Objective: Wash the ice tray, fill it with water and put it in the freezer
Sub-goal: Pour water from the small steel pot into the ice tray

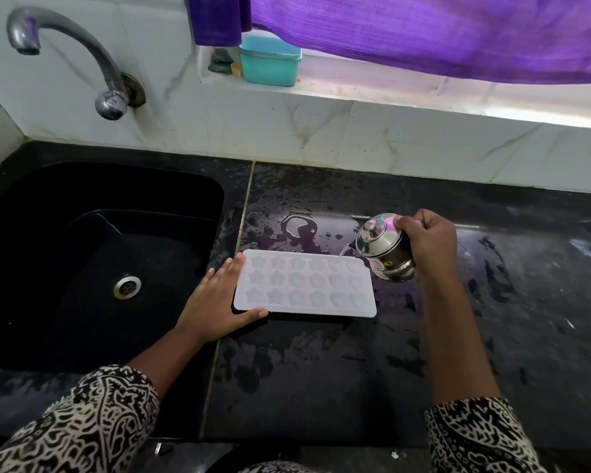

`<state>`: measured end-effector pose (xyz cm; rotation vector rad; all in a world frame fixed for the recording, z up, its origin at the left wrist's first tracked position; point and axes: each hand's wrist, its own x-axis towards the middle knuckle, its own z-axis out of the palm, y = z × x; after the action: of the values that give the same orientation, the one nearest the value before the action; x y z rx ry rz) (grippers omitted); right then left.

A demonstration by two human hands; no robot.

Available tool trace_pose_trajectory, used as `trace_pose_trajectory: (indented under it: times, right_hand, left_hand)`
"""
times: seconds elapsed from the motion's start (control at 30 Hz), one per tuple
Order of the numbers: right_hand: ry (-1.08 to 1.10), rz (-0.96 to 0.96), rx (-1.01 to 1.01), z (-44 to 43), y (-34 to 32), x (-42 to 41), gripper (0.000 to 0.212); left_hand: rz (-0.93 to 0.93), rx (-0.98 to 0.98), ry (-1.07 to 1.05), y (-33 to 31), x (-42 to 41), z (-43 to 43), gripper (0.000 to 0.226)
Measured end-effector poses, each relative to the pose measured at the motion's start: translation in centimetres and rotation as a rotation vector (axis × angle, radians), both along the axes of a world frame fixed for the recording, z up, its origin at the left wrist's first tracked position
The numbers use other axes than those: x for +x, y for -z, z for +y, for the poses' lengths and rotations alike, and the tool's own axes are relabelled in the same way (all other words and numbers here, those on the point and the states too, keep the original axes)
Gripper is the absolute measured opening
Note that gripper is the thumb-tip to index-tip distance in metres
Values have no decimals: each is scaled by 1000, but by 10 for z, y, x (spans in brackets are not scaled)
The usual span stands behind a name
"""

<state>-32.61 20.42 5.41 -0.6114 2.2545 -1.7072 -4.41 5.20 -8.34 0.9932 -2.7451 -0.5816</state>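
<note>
White ice tray (306, 284) flat on wet black counter (321, 370), just right of sink (82, 250). Left hand (219, 298), fingers straight, braces tray's left end. Right hand (427, 242) grips tilted steel lidded pot (382, 247) at tray's far-right corner, water trickling out.

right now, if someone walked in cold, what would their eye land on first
The white ice tray lies flat on the wet black counter just right of the sink, the left hand steadying its left end. At its far right corner the right hand tips a small steel pot, water running from the spout. A bright purple curtain hangs across the top.
</note>
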Motion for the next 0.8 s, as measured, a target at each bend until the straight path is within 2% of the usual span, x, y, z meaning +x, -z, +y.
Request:
trace_pose_trajectory:
  times: [0.47,0.8]
  right_hand:
    - [-3,18,23,-2,0,-1,28]
    - [-11,19,-9,-5,-2,-1,36]
  left_hand:
    - [-16,-11,-3,1,0,-1,119]
    - [11,-7,1,1,0,-1,120]
